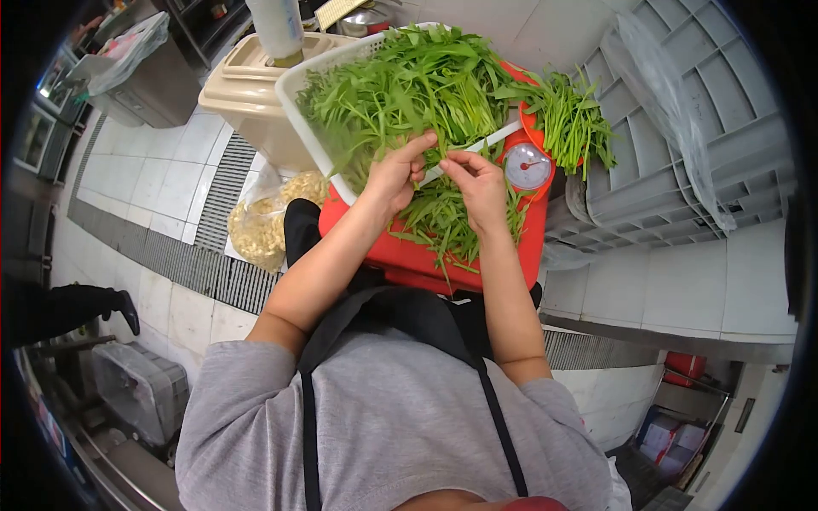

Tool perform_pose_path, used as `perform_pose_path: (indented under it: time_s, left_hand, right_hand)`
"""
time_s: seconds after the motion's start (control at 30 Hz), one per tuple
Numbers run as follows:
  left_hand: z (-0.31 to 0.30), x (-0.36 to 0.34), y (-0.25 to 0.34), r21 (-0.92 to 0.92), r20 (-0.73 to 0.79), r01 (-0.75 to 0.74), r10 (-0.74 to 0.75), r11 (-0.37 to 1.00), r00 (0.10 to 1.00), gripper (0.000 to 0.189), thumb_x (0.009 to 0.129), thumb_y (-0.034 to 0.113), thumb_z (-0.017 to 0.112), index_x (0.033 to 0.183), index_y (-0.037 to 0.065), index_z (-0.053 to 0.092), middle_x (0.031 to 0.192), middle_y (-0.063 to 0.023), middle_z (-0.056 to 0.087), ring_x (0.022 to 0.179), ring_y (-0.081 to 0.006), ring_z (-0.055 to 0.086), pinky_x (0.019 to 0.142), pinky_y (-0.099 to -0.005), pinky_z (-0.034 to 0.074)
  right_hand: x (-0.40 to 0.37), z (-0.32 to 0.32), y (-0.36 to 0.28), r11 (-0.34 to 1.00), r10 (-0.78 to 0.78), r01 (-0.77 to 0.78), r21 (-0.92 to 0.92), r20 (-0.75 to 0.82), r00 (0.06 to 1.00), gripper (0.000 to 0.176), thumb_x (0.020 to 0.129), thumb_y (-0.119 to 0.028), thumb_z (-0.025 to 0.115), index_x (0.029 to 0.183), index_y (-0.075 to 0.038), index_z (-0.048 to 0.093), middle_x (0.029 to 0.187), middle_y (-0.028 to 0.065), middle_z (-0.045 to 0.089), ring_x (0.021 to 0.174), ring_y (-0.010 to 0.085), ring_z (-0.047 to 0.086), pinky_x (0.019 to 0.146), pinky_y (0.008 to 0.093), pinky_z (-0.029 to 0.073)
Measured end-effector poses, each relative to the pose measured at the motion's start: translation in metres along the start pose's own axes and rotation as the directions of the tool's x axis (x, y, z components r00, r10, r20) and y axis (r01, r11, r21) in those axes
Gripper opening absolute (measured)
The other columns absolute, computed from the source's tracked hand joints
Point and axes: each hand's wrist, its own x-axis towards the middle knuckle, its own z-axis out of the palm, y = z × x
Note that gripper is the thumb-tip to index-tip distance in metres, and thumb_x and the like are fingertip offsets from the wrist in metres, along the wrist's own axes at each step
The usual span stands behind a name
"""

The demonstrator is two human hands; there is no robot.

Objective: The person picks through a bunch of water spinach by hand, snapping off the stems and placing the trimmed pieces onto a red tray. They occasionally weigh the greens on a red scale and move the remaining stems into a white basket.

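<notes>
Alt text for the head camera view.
Left hand and right hand apparently pinch a green stem above loose leaves on a red surface. Beyond is a white basket heaped with leafy greens; at right, an orange dial scale bears a leafy bunch.

Greens lie in the basket — scale right, lidded container left.

Greens: bright green, pale stems. Basket: white. Surface beneath: red. Scale: orange-red, white dial. Left, bin: beige. Near, shirt: heather grey; apron straps: black. Right, crates: grey, grid pattern. Far left, floor tiles: whitish, light joints; grates: dark-striped.
</notes>
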Motion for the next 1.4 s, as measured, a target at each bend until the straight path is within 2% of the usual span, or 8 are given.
perform_pose_path:
  time_s: [0.53,0.6,0.67,0.8,1.13,1.27,1.33,1.4]
  left_hand:
    - [-0.004,0.015,0.005,-0.007,-0.018,-0.075,0.074,0.997,0.997,0.015,0.076,0.016,0.064,0.083,0.006,0.056,0.075,0.0024,0.055,0.047,-0.0028,0.032,0.04,-0.0169,0.025]
    - [-0.004,0.014,0.011,-0.03,-0.018,-0.073,0.073,0.997,0.997,0.017,0.075,0.015,0.065,0.084,0.006,0.054,0.074,0.004,0.051,0.047,-0.0025,0.032,0.04,-0.0166,0.024]
    - [0.0,0.009,0.009,0.062,-0.053,-0.07,0.073,0.996,0.996,0.014,0.079,0.019,0.062,0.083,0.007,0.056,0.073,0.006,0.048,0.048,-0.0018,0.031,0.04,-0.0157,0.024]
    - [0.007,0.004,-0.004,-0.002,0.008,-0.009,0.009,1.0,1.0,0.025,0.071,0.012,0.069,0.087,0.008,0.049,0.074,0.0047,0.048,0.048,-0.0023,0.033,0.04,-0.0166,0.025]
    - [-0.022,0.017,0.007,-0.227,-0.098,-0.041,0.019,0.973,0.995,0.016,0.077,0.015,0.063,0.087,0.006,0.054,0.071,0.0043,0.051,0.046,-0.0024,0.033,0.039,-0.0153,0.026]
    - [-0.023,0.004,0.004,-0.049,0.02,0.037,-0.036,0.998,0.999,0.015,0.078,0.015,0.061,0.088,0.006,0.054,0.073,0.0042,0.05,0.046,-0.0014,0.032,0.039,-0.015,0.025]
    - [-0.013,-0.001,0.002,0.006,0.103,0.07,-0.07,0.998,0.992,0.013,0.08,0.015,0.059,0.088,0.007,0.054,0.071,0.0053,0.047,0.047,-0.0005,0.032,0.038,-0.0144,0.024]
    - [-0.003,-0.014,-0.002,0.034,0.083,0.082,-0.085,0.996,0.993,0.019,0.076,0.014,0.064,0.09,0.004,0.054,0.071,0.0033,0.048,0.046,-0.0018,0.031,0.04,-0.0168,0.023]
  right_hand:
    - [-0.027,-0.032,0.003,0.974,0.137,-0.101,0.201,-0.174,0.975,0.011,0.074,-0.007,0.064,0.08,0.002,0.062,0.063,-0.0023,0.053,0.058,0.0034,0.046,0.048,0.017,0.035]
    - [-0.025,-0.056,0.017,0.961,0.162,-0.186,-0.203,-0.129,0.978,0.017,0.074,-0.013,0.063,0.081,0.002,0.062,0.062,0.0015,0.054,0.059,0.0077,0.051,0.05,0.0204,0.038]
    - [-0.026,-0.069,0.024,0.51,-0.2,0.081,-0.856,-0.027,0.979,0.017,0.076,-0.014,0.061,0.082,0.002,0.062,0.064,0.0051,0.057,0.058,0.011,0.052,0.054,0.023,0.041]
    - [-0.013,-0.034,-0.032,0.842,-0.163,0.205,-0.5,0.127,0.978,0.02,0.075,-0.018,0.059,0.08,0.002,0.062,0.066,0.0128,0.057,0.06,0.0253,0.055,0.054,0.0316,0.042]
    - [-0.04,-0.01,-0.04,0.695,-0.597,0.506,-0.51,-0.018,0.802,0.008,0.075,-0.005,0.058,0.078,0.001,0.062,0.067,0.0097,0.055,0.059,0.0223,0.054,0.053,0.0286,0.042]
    - [-0.026,-0.057,0.02,0.207,-0.38,0.166,-0.964,0.077,0.922,0.02,0.077,-0.013,0.059,0.092,0.001,0.06,0.078,0.0104,0.056,0.065,0.0256,0.055,0.06,0.0289,0.044]
    - [-0.016,-0.053,-0.002,0.273,-0.443,0.26,-0.926,0.119,0.889,0.024,0.075,-0.016,0.061,0.094,-0.001,0.06,0.083,0.0111,0.056,0.066,0.0217,0.055,0.061,0.0266,0.044]
    - [-0.012,-0.031,-0.031,0.785,-0.272,0.264,-0.56,0.071,0.96,0.026,0.077,-0.013,0.06,0.1,0.0,0.058,0.09,0.0083,0.056,0.067,0.0105,0.053,0.059,0.0212,0.042]
